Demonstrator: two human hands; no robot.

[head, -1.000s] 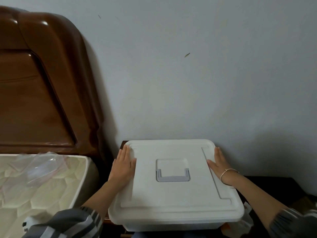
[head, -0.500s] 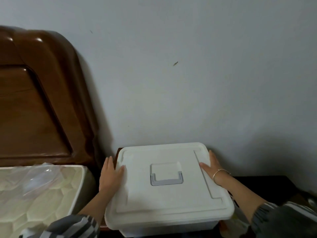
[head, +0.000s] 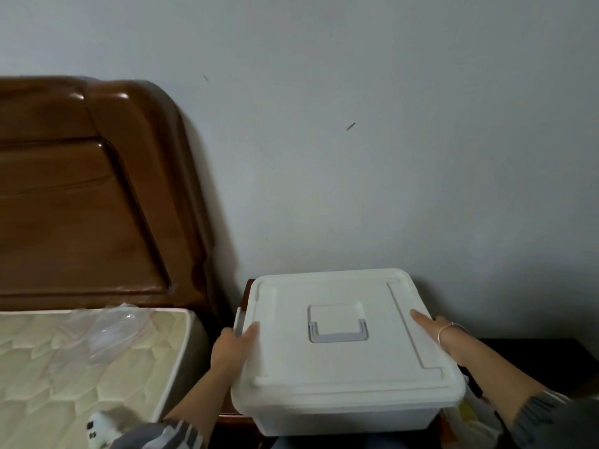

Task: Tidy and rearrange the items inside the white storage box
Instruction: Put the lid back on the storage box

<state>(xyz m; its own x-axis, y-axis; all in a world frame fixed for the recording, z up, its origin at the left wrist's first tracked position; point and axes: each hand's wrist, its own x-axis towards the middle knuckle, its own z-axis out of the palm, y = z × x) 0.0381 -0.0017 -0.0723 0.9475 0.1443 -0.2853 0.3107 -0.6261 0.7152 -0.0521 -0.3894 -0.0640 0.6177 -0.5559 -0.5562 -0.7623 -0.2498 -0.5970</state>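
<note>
Box (head: 340, 416): white, lid (head: 324, 371) on, grey handle (head: 338, 337) lying flat in recess at lid centre. Set on dark nightstand (head: 534, 354), back edge near wall (head: 389, 157), just beside wooden headboard (head: 81, 205). Left hand (head: 231, 350): gripping left rim, thumb over lid edge, fingers down the side, mostly hidden. Right hand (head: 436, 328): at right rim, thumb laid on lid, remaining fingers out of sight beyond the edge; thin bracelet (head: 445, 328) at wrist. Striped sleeves (head: 155, 437) on both arms. Quilted mattress (head: 64, 367) to the left, clear plastic (head: 110, 332) lying crumpled on it near headboard
</note>
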